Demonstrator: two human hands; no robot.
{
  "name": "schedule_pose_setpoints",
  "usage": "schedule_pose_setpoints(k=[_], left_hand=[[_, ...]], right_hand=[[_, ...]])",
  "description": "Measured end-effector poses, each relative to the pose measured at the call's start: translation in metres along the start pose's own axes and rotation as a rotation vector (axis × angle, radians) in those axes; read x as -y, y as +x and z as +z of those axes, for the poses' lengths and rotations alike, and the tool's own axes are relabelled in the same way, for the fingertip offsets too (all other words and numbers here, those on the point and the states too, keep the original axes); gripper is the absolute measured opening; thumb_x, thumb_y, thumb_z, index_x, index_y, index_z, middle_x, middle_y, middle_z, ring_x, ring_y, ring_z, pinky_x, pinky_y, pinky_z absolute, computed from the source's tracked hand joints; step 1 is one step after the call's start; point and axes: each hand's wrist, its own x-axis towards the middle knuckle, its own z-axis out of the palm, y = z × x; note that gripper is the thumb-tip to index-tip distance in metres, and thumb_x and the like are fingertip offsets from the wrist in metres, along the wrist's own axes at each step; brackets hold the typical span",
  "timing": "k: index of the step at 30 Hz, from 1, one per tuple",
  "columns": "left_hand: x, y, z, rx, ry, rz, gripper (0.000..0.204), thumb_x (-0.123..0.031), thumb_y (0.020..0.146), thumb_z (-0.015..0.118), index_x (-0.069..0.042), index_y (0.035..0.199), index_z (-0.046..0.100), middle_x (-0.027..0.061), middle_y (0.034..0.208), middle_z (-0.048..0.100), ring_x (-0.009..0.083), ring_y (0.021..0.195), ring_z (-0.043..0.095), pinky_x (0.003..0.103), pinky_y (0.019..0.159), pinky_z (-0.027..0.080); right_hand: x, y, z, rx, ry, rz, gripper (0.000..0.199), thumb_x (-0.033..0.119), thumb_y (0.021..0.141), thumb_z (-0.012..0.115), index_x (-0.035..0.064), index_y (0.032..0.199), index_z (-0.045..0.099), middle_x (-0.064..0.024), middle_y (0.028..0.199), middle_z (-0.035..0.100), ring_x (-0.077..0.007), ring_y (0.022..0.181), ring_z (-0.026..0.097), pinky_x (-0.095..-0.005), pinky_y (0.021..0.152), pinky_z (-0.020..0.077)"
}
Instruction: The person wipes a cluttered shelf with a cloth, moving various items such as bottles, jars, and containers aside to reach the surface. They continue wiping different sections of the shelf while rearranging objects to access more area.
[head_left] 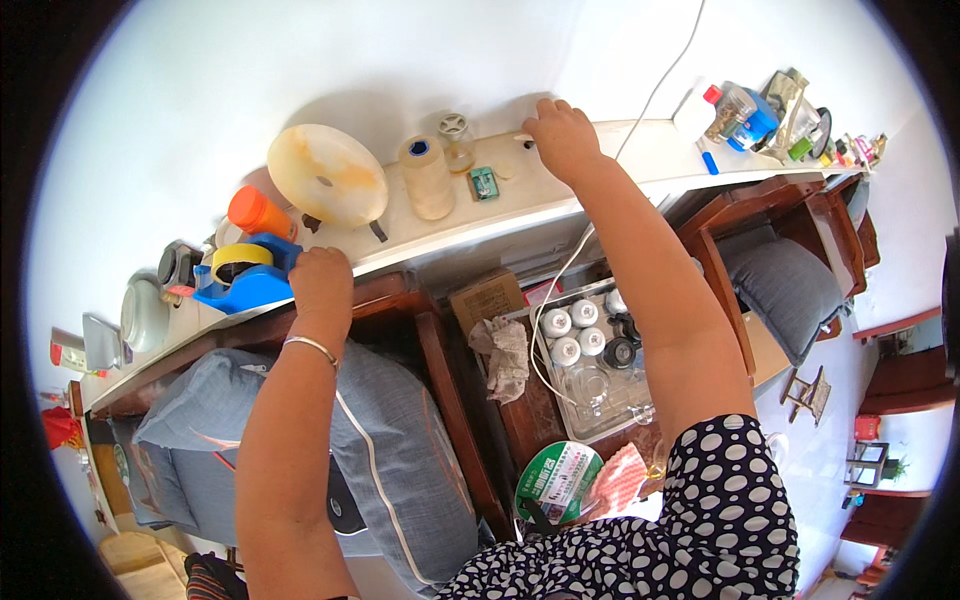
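On a long white ledge, my left hand is closed at the right end of a blue tape dispenser that carries a yellow roll of tape. Farther right, my right hand reaches to the back of the ledge with curled fingers; what they hold, if anything, is hidden. A small pale object with a dark spot lies beside those fingers. Between my hands stand a round marbled disc, a cream thread cone, a clear glass piece and a small green box.
An orange container stands behind the dispenser. A white cable hangs across the ledge. Below are a grey-cushioned sofa and a metal tray with cups. Jars and a blue tub crowd the right end.
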Motion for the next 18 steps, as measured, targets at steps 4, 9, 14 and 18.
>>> schedule_pose_setpoints(k=[4, 9, 14, 18], left_hand=[[-0.004, 0.003, -0.005, 0.034, -0.023, -0.005, 0.010, -0.011, 0.082, 0.054, -0.008, 0.082, 0.063, 0.0084, 0.084, 0.062, 0.0226, 0.082, 0.064, 0.032, 0.063, 0.055], [0.001, -0.001, -0.003, 0.029, -0.023, 0.007, 0.010, -0.011, 0.082, 0.053, -0.008, 0.082, 0.063, 0.0085, 0.084, 0.063, 0.0228, 0.083, 0.064, 0.032, 0.063, 0.055], [-0.001, 0.000, -0.008, 0.051, -0.019, 0.007, 0.011, -0.011, 0.083, 0.053, -0.008, 0.083, 0.063, 0.0085, 0.085, 0.063, 0.0230, 0.084, 0.064, 0.032, 0.064, 0.055], [-0.001, 0.001, -0.007, 0.048, -0.031, -0.002, 0.011, -0.011, 0.083, 0.053, -0.008, 0.083, 0.063, 0.0086, 0.084, 0.063, 0.0233, 0.084, 0.064, 0.032, 0.064, 0.055]], right_hand=[[-0.008, 0.001, 0.012, 0.099, 0.145, 0.146, 0.014, 0.010, 0.080, 0.059, 0.0088, 0.092, 0.064, -0.0115, 0.098, 0.057, -0.0291, 0.096, 0.056, -0.0405, 0.078, 0.0479], [0.018, 0.012, -0.020, 0.445, 0.401, 0.290, 0.025, 0.019, 0.080, 0.064, 0.0060, 0.100, 0.061, -0.0146, 0.104, 0.061, -0.0298, 0.100, 0.058, -0.0394, 0.082, 0.0479], [0.030, 0.013, -0.015, 0.557, 0.410, 0.206, 0.034, 0.021, 0.074, 0.068, 0.0077, 0.104, 0.059, -0.0134, 0.103, 0.063, -0.0285, 0.100, 0.059, -0.0388, 0.082, 0.0481], [0.032, 0.012, -0.011, 0.508, 0.397, 0.226, 0.031, 0.019, 0.072, 0.068, 0.0076, 0.100, 0.061, -0.0127, 0.102, 0.063, -0.0282, 0.099, 0.058, -0.0385, 0.082, 0.0481]])
